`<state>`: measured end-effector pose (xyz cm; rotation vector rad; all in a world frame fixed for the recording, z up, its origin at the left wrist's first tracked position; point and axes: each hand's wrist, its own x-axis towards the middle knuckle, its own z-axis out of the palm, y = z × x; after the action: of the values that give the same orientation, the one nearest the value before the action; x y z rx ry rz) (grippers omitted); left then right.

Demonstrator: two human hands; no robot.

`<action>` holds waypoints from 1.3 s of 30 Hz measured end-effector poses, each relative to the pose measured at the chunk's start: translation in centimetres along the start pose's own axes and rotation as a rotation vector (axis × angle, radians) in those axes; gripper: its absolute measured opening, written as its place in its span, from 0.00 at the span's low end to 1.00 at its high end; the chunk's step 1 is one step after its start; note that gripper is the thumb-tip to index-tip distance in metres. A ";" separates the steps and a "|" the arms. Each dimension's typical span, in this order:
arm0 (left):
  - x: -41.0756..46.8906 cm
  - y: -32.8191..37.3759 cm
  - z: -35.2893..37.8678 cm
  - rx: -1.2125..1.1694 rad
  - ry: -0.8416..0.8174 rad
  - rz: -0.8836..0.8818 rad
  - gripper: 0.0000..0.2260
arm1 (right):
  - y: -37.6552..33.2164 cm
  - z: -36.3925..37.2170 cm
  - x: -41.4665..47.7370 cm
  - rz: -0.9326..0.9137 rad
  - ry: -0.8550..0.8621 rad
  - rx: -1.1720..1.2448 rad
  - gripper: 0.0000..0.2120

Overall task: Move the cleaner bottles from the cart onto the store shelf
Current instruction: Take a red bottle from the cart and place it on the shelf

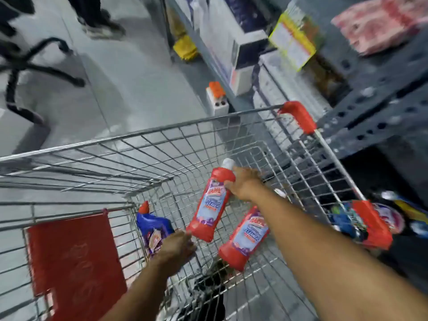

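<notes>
A wire shopping cart [143, 135] fills the lower view. My right hand [243, 184] is shut around the neck of a red cleaner bottle [208, 209] with a white cap, holding it tilted above the cart floor. A second red cleaner bottle [245, 239] lies on the cart floor under my right forearm. A blue cleaner bottle [152, 228] with a red cap rests against the cart's left inner wall. My left hand [178, 249] reaches in over the blue bottle, fingers near the red bottle's base, holding nothing that I can see.
A grey metal store shelf [375, 105] with boxes and packets stands to the right of the cart. The cart's red child-seat flap [74, 258] sits lower left. A white block with an orange top [216, 100] is on the floor ahead. A person's feet and a chair base are upper left.
</notes>
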<state>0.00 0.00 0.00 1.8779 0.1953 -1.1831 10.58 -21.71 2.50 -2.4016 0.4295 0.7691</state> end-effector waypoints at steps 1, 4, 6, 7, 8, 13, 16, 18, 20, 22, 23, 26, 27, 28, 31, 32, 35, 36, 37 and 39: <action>1.1 -0.7 -0.1 -0.020 -0.092 -0.092 0.05 | -0.2 0.7 1.0 0.044 -0.006 0.045 0.22; 4.2 -4.0 -0.1 0.074 0.104 -0.032 0.06 | 0.2 3.0 3.9 0.126 0.071 0.175 0.24; 4.7 -3.9 0.3 0.097 0.141 -0.032 0.06 | 0.6 4.0 4.7 0.150 0.110 0.246 0.23; 4.5 -3.9 0.4 0.030 0.201 -0.010 0.07 | 1.0 4.2 4.9 0.158 0.121 0.278 0.22; 4.1 -3.4 0.7 -0.087 0.214 -0.019 0.07 | 1.1 4.0 4.7 0.160 0.124 0.293 0.20; 1.2 -1.3 1.4 -0.462 0.143 -0.156 0.05 | 0.7 0.6 0.6 0.092 0.129 0.396 0.20; -2.6 2.2 0.1 -0.525 0.106 -0.072 0.09 | -1.3 -3.8 -5.0 -0.002 0.195 0.467 0.22; -5.0 4.7 -0.5 -0.490 0.107 0.044 0.11 | -2.4 -6.8 -9.5 -0.074 0.300 0.523 0.23; -7.7 8.3 -0.8 -0.492 0.077 0.180 0.14 | -3.1 -10.0 -14.6 -0.161 0.420 0.586 0.25; -9.7 11.7 -0.7 -0.422 0.013 0.318 0.18 | -3.4 -12.8 -19.2 -0.223 0.520 0.695 0.26; -10.8 13.5 -0.7 -0.371 -0.031 0.378 0.19 | -3.3 -14.3 -21.6 -0.243 0.579 0.735 0.26; -13.3 18.6 -0.1 -0.221 -0.110 0.542 0.23 | -2.0 -18.6 -28.1 -0.275 0.739 0.807 0.25; -14.2 20.5 0.8 -0.146 -0.133 0.597 0.24 | -1.2 -20.0 -30.3 -0.288 0.792 0.810 0.24; -14.8 22.2 1.7 -0.092 -0.154 0.638 0.25 | -0.5 -21.1 -32.1 -0.301 0.828 0.805 0.23; -16.9 26.4 6.1 -0.006 -0.266 0.784 0.26 | 2.1 -23.6 -37.6 -0.327 0.958 0.803 0.24; -17.2 27.4 7.6 0.034 -0.283 0.827 0.25 | 3.0 -24.0 -39.1 -0.326 0.994 0.795 0.24; -18.9 30.0 13.5 0.290 -0.304 1.002 0.20 | 6.7 -24.6 -44.6 -0.289 1.132 0.777 0.25; -19.3 30.6 15.7 0.389 -0.296 1.057 0.18 | 8.2 -24.5 -46.4 -0.269 1.171 0.766 0.26; -19.6 30.9 17.6 0.481 -0.272 1.103 0.18 | 9.5 -24.2 -47.9 -0.248 1.202 0.756 0.26; -20.3 31.0 22.9 0.618 -0.263 1.176 0.20 | 12.9 -23.2 -51.4 -0.192 1.296 0.725 0.27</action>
<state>-9.05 -29.41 30.81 1.7749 -1.3689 -0.6230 -25.62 -39.58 43.95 -1.8594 0.7546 -0.9866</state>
